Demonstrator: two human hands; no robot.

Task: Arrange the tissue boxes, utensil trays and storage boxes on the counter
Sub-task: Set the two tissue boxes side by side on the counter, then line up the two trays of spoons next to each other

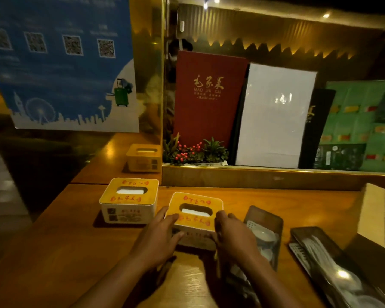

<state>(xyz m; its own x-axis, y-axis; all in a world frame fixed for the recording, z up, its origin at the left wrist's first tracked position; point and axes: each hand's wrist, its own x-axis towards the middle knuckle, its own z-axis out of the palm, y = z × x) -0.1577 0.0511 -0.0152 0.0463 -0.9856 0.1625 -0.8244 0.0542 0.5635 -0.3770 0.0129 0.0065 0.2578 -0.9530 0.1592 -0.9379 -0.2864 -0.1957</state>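
Observation:
A white tissue box with a yellow lid (196, 210) sits on the wooden counter (65, 241) in the middle. My left hand (160, 236) presses its left side and my right hand (233, 234) its right side, gripping it between them. A second matching tissue box (129, 201) stands just to its left on a dark mat. A third tissue box (143, 160) rests farther back. Right of my hands lie a dark utensil tray with white spoons (266, 232) and another dark utensil tray with cutlery (333, 258).
A raised ledge (253, 176) behind the counter holds a red menu (209, 96), a white board (273, 116), green sheets (360, 121) and a small plant with red berries (191, 152). A blue poster (60, 63) stands back left. A pale box (378, 214) sits far right.

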